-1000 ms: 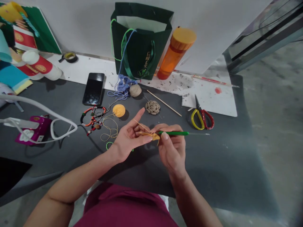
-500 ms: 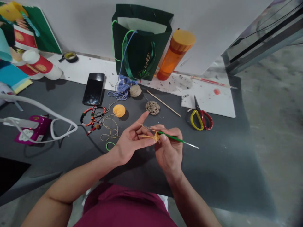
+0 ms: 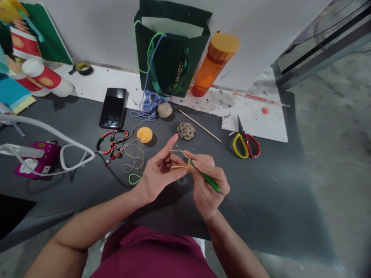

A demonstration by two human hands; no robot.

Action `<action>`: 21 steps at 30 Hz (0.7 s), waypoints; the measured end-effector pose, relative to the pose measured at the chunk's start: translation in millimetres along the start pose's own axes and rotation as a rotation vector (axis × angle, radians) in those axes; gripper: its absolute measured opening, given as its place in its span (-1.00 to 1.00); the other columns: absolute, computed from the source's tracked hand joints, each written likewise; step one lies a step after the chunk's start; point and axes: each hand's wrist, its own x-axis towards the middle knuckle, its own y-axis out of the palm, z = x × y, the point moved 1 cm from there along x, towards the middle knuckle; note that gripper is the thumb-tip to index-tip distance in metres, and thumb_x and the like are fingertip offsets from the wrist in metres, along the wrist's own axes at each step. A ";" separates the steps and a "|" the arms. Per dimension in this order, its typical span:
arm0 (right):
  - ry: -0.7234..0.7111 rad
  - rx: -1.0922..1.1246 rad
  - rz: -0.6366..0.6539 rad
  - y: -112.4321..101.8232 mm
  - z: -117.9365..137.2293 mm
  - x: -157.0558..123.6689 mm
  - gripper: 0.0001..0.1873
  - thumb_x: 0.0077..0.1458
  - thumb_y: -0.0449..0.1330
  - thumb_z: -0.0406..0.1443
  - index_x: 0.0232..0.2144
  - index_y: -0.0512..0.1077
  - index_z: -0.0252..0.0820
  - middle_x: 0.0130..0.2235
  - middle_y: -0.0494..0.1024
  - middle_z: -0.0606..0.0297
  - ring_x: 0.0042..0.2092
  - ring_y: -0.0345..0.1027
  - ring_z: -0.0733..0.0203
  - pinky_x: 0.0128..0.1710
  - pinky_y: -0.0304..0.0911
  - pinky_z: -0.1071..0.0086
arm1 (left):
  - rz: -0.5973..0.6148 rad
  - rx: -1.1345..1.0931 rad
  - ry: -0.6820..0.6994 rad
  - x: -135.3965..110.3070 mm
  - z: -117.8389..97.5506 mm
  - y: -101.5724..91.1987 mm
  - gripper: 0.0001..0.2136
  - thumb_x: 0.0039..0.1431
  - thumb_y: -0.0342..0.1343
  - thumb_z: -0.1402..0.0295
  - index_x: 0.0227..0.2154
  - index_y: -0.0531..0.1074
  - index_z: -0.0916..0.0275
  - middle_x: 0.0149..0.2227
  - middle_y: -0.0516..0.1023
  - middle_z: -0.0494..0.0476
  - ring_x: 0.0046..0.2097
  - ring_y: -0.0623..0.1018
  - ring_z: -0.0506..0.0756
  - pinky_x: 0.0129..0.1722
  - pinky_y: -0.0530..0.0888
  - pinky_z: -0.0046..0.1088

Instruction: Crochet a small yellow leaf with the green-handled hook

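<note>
My right hand (image 3: 209,184) is closed around a green-handled crochet hook (image 3: 206,177), its tip pointing up-left into a small yellow crochet piece (image 3: 185,166). My left hand (image 3: 160,171) pinches that piece between thumb and fingers, with the index finger raised and a yellow strand running over it. The strand trails left to loose yellow yarn (image 3: 131,160) and a yellow yarn ball (image 3: 144,134) on the dark mat (image 3: 261,185).
Beyond my hands lie a tan crocheted flower (image 3: 186,131), a tan yarn ball (image 3: 165,110), a wooden stick (image 3: 199,125), scissors (image 3: 245,141), a phone (image 3: 113,107), beaded bracelets (image 3: 112,141), a green gift bag (image 3: 171,48) and an orange bottle (image 3: 215,63). A white cable (image 3: 58,148) loops at left.
My right hand has swung the hook's handle from pointing right to pointing down-right, toward me, while the tip stays in the yellow piece. My left hand has barely moved.
</note>
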 end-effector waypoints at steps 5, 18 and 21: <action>0.323 0.412 0.001 9.2 2.2 7.7 -0.92 0.21 0.37 -0.22 -0.29 0.52 0.09 -0.27 0.73 0.47 -0.16 0.64 0.21 -0.15 0.56 0.24 | 0.034 -0.130 -0.126 2.8 -1.0 0.2 -0.20 -0.09 0.53 0.43 0.28 0.45 0.07 -0.39 0.59 -0.09 -0.27 0.56 -0.04 -0.04 0.49 -0.43; 0.411 0.334 0.032 -8.1 1.6 22.8 -0.81 0.21 0.33 -0.08 -0.29 0.45 0.01 -0.42 0.60 0.41 -0.34 0.49 0.24 -0.36 0.39 0.36 | 0.050 -0.089 -0.104 3.4 -6.5 -3.5 -0.25 -0.04 0.50 0.45 0.27 0.46 0.09 -0.34 0.64 -0.02 -0.24 0.62 0.03 -0.10 0.54 -0.40; 0.411 0.336 0.032 -10.7 1.8 24.3 -0.83 0.22 0.33 -0.10 -0.28 0.46 0.01 -0.41 0.63 0.40 -0.32 0.51 0.24 -0.31 0.42 0.34 | 0.048 -0.091 -0.098 3.0 -7.0 -3.0 -0.25 -0.04 0.50 0.44 0.27 0.46 0.09 -0.35 0.64 -0.03 -0.26 0.61 0.02 -0.11 0.54 -0.40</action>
